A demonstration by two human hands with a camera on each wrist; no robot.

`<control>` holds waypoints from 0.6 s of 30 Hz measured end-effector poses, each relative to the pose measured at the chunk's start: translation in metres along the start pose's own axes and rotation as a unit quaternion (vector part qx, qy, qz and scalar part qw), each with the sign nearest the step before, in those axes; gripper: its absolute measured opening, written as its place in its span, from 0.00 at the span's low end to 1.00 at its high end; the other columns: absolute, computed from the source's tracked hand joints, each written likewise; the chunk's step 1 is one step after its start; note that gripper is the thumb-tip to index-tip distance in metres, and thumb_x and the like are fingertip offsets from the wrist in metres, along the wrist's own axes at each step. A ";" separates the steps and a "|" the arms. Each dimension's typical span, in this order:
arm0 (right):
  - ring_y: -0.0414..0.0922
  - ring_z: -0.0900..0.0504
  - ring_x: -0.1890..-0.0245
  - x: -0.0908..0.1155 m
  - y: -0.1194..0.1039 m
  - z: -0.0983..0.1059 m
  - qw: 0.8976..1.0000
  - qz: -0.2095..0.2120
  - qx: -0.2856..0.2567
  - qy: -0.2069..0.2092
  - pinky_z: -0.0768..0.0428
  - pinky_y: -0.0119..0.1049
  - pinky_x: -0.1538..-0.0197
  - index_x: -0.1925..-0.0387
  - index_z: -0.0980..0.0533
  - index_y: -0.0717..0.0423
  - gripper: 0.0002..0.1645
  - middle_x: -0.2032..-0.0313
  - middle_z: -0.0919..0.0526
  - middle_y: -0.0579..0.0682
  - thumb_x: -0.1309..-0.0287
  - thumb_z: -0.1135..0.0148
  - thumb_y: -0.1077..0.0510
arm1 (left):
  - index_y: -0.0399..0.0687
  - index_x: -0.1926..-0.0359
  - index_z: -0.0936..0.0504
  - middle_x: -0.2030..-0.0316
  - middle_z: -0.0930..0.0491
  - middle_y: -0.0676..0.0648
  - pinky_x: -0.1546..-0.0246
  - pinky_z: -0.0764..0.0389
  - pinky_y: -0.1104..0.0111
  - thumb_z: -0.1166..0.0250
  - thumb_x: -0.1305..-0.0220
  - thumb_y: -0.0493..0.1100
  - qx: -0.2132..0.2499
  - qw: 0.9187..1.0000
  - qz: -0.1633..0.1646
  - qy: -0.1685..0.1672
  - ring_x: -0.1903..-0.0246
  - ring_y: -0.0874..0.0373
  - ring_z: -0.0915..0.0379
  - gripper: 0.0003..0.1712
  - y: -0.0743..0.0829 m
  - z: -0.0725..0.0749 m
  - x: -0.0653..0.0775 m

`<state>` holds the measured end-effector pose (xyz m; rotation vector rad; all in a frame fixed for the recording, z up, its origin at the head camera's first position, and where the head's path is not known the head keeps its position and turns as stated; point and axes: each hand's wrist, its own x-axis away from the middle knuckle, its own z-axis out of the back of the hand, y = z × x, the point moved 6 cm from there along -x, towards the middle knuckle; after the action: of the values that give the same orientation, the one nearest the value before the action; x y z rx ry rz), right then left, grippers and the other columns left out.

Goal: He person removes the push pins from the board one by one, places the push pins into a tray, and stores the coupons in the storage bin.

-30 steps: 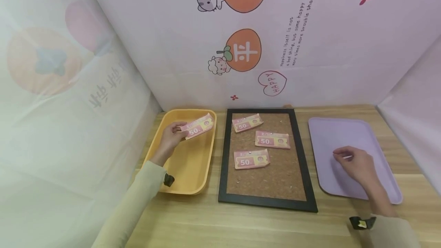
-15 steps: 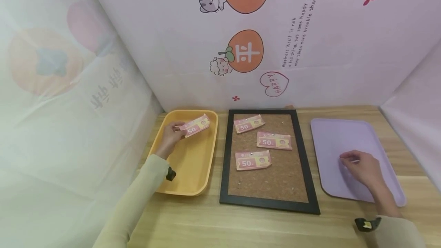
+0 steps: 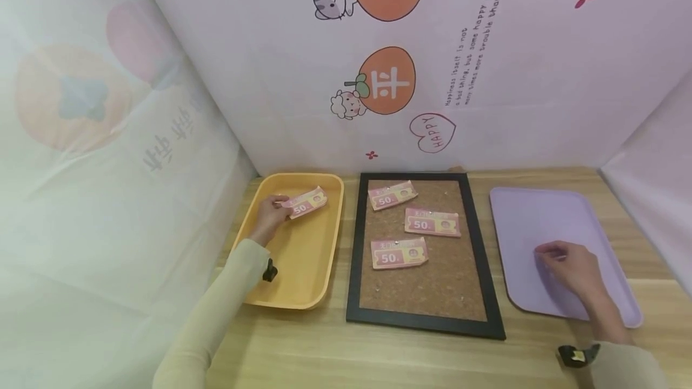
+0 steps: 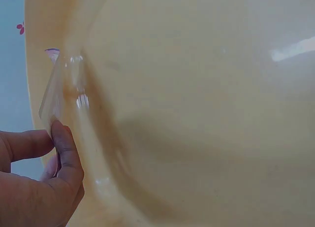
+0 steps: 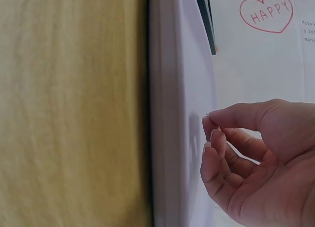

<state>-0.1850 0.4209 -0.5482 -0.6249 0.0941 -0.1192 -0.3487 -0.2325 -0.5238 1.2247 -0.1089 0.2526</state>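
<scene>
A pink and yellow coupon [image 3: 305, 202] printed with "50" is pinched at its left end by the left hand [image 3: 271, 219], over the yellow tray [image 3: 283, 287]. In the left wrist view, thumb and fingers hold the coupon [image 4: 53, 89] nearly edge-on beside the tray wall. The right hand [image 3: 574, 269] hovers above the lilac tray [image 3: 540, 212], its thumb and index fingertips together. The right wrist view gives a close look at that hand [image 5: 261, 158]; no object shows plainly between its fingertips.
Between the trays lies a corkboard [image 3: 427, 287] in a black frame, with three coupons pinned on it, one of them a lower coupon [image 3: 399, 254]. Small pins dot the bare cork. A printed white cloth [image 3: 303, 77] walls the back and sides of the wooden table [image 3: 324, 353].
The left hand has lowered the coupon slightly into the yellow tray. The right hand has shifted a little right over the lilac tray, and the head view has moved slightly.
</scene>
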 end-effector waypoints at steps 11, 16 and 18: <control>0.13 0.37 0.72 -0.004 -0.001 -0.003 1.000 0.009 0.013 0.020 0.30 0.25 0.71 0.60 0.13 0.64 0.11 0.60 0.10 0.68 0.37 0.33 0.59 | 0.30 0.36 0.24 0.67 0.29 0.49 0.64 0.16 0.70 0.35 0.39 0.27 -0.034 0.999 0.010 0.027 0.74 0.62 0.27 0.28 -0.012 0.003 -0.010; 0.13 0.36 0.73 -0.004 0.001 -0.005 1.000 0.010 0.013 0.019 0.30 0.25 0.71 0.61 0.13 0.64 0.11 0.61 0.10 0.67 0.37 0.32 0.59 | 0.30 0.37 0.24 0.70 0.29 0.49 0.66 0.17 0.70 0.35 0.40 0.26 -0.042 0.998 0.014 0.034 0.75 0.61 0.27 0.29 -0.016 0.002 -0.010; 0.13 0.36 0.73 -0.004 0.002 -0.006 1.000 0.009 0.013 0.020 0.30 0.25 0.71 0.61 0.13 0.64 0.11 0.62 0.10 0.67 0.37 0.32 0.59 | 0.30 0.36 0.24 0.70 0.29 0.50 0.66 0.16 0.70 0.35 0.40 0.26 -0.046 0.998 0.015 0.033 0.75 0.61 0.26 0.29 -0.017 0.002 -0.011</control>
<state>-0.1899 0.4195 -0.5534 -0.5958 0.1358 -0.1152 -0.3548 -0.2416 -0.5412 1.1231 -0.0804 0.3101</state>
